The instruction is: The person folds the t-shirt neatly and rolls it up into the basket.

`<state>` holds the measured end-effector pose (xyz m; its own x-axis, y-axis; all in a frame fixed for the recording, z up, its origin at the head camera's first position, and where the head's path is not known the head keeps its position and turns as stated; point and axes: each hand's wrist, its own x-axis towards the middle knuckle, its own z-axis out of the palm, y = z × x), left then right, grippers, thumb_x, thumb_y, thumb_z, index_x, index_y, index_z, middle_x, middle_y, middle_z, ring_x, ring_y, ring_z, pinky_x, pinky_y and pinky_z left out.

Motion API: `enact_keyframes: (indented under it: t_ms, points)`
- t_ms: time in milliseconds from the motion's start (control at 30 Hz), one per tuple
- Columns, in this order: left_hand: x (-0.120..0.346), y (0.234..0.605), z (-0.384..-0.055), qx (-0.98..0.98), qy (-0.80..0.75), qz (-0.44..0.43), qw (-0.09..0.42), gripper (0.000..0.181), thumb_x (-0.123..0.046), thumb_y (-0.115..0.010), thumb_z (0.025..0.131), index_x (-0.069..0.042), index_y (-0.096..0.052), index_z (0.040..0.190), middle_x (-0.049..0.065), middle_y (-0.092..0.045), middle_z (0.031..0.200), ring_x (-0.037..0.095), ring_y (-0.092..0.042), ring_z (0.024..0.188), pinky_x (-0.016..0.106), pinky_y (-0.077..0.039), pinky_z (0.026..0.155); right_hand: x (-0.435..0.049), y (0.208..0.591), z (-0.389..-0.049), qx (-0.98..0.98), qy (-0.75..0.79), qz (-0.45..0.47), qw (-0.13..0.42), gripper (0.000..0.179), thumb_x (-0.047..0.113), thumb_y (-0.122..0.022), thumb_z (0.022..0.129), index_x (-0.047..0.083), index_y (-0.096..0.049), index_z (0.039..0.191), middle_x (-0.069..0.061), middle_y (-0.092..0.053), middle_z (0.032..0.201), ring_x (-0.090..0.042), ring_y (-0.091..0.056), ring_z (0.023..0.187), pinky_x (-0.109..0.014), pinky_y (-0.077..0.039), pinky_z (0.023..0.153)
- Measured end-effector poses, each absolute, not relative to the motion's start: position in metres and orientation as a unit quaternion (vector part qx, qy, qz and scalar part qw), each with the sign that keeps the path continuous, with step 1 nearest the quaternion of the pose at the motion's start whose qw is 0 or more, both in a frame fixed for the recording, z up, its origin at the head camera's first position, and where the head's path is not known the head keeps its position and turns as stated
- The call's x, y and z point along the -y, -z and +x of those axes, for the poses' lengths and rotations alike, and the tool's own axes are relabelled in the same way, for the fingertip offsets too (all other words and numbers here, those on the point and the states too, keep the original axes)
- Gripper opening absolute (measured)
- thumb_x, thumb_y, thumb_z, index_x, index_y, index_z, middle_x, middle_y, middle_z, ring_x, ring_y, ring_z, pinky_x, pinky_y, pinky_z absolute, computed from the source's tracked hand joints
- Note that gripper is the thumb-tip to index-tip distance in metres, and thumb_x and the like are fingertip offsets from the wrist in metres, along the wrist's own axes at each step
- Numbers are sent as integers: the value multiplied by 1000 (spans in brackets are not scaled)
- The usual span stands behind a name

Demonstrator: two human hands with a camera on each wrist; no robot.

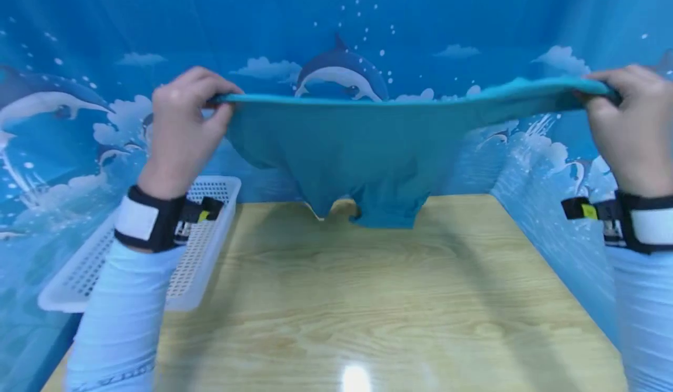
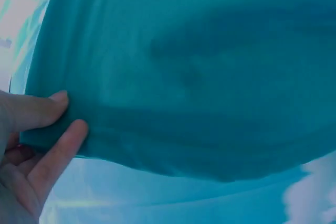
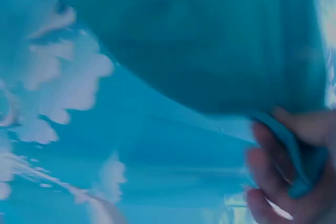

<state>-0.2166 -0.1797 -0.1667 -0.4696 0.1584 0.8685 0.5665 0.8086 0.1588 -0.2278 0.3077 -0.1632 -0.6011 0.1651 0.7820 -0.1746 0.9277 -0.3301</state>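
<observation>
A teal piece of soft fabric [image 1: 347, 141] hangs stretched between both hands above the table, its top edge drawn nearly straight. Its lower part falls in folds to an uneven hem, with a notch near the middle. At one upper corner my left hand [image 1: 184, 126] pinches the edge; in the left wrist view, the thumb and a finger [image 2: 60, 148] hold that corner of the fabric [image 2: 173, 87]. My right hand [image 1: 633, 120] grips the opposite corner, with a bunched fold of fabric [image 3: 286, 137] between thumb and curled fingers in the right wrist view.
A white perforated plastic basket [image 1: 218, 246] stands on the left of the wood-grain table [image 1: 368, 298], partly behind the left forearm. Blue sheets with printed dolphins [image 1: 342, 68] and clouds enclose the table at the back and both sides.
</observation>
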Motion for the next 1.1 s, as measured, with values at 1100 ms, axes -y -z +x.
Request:
enact_keyframes:
  t_ms: [1100]
  points:
    - [216, 413, -123, 932, 270, -234, -62, 16, -8, -72, 78, -21, -63, 79, -10, -52, 84, 4, -53, 79, 22, -47, 65, -293, 411, -118, 930, -255, 236, -120, 22, 8, -69, 82, 26, -62, 92, 14, -61, 88, 4, -51, 74, -23, -44, 59]
